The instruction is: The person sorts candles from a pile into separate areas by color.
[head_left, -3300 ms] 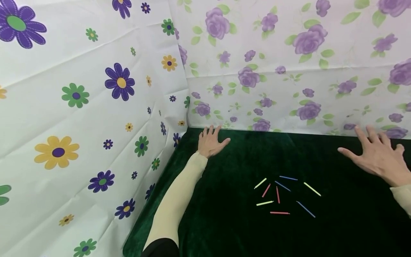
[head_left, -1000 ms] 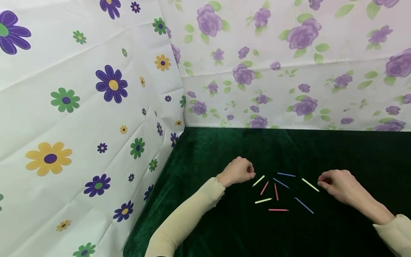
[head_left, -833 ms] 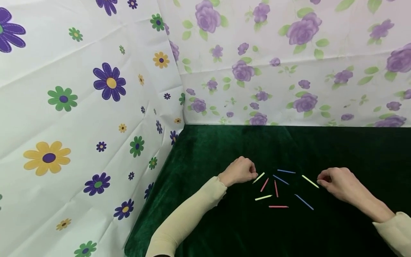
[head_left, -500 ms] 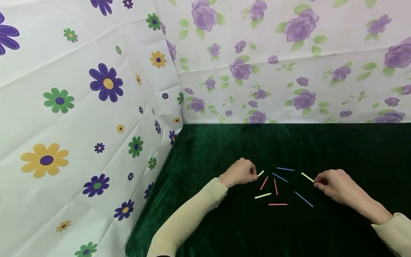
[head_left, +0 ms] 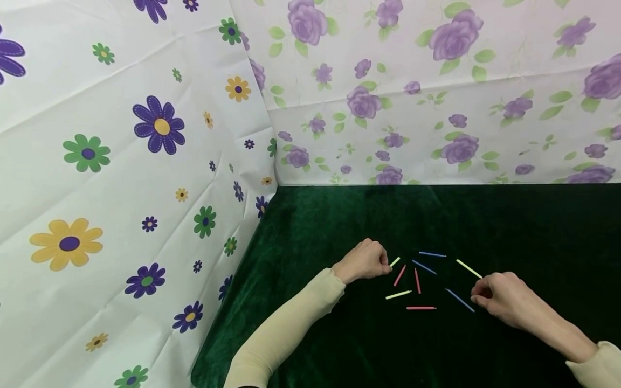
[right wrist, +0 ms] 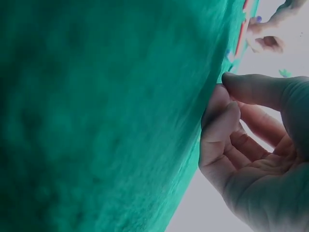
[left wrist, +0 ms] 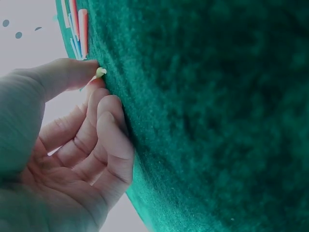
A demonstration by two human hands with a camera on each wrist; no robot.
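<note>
My left hand (head_left: pixel 363 261) pinches a yellow candle (head_left: pixel 395 262) between thumb and forefinger. In the left wrist view, only the tip of that yellow candle (left wrist: pixel 101 72) shows past the thumb. My right hand (head_left: pixel 506 299) hovers low with loosely curled fingers, thumb and forefinger close together and nothing visible between them. It is nearest to the lower end of a blue candle (head_left: pixel 460 300), and a yellow candle (head_left: pixel 468 269) ends just above its knuckles. Another yellow candle (head_left: pixel 398 295) and red candles (head_left: pixel 421 308) lie in the scattered group between both hands.
Two more blue candles, the upper blue candle (head_left: pixel 432 254) among them, lie at the group's far side. Dark green velvet cloth (head_left: pixel 339 334) covers the surface. A daisy-print sheet (head_left: pixel 121 188) stands on the left and a rose-print sheet (head_left: pixel 412 134) behind.
Both hands came in from the far edges to the candles. My left hand took hold of the yellow candle's end. My right hand left the right yellow candle and moved nearer to the blue one.
</note>
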